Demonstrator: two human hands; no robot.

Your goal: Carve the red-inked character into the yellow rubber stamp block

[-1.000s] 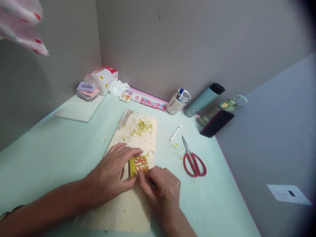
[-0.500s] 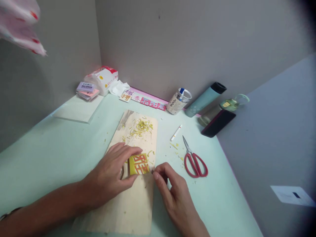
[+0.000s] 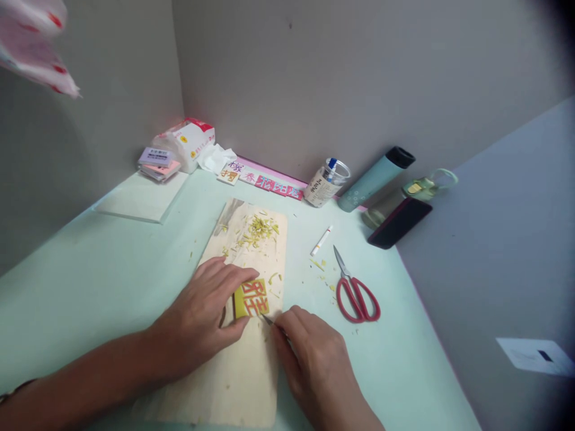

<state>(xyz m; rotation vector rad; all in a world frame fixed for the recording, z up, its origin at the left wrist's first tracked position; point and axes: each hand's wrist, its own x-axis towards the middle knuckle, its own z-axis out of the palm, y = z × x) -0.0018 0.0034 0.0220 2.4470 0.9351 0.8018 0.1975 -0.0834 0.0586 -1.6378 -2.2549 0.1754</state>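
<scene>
Head view: left hand (image 3: 204, 314) lies flat on the pale wooden cutting board (image 3: 233, 371), fingers together and stretched, fingertips (image 3: 245, 276) pressing on the top-left edge of the small yellow square block with red carved characters (image 3: 251, 298), thumb against its lower-left side, so the block is pinned to the board. Right hand (image 3: 314, 359) sits just right of and below the block, fingers curled and pinched on a thin carving knife (image 3: 269, 321); only the short metal tip shows, pointing at the block's lower-right corner, touching or just off it, cannot tell which. Block lies flat about mid-board, near the board's right edge. Yellow-green shavings (image 3: 258, 228) are piled on the far end of the board, a few more scattered on the pale mint-green tabletop (image 3: 99, 269) right of the board. Red-handled scissors (image 3: 354, 290) lie shut on the table right of the right hand, blades pointing away. White marker pen (image 3: 321, 240) lies between board and scissors, further back. Along the grey back wall: a clear plastic cup with a printed label (image 3: 326, 184) holding a pen, a teal bottle with a black cap (image 3: 375, 178) lying tilted, a black phone (image 3: 399, 222) leaning on a greenish bottle (image 3: 420, 188). A row of coloured carved character tiles (image 3: 263, 182) runs by the wall, white tissue pack (image 3: 186, 140) and a small stack of pastel cards (image 3: 157, 163) in the far-left corner, clear acrylic sheet (image 3: 141, 200) in front of them.
</scene>
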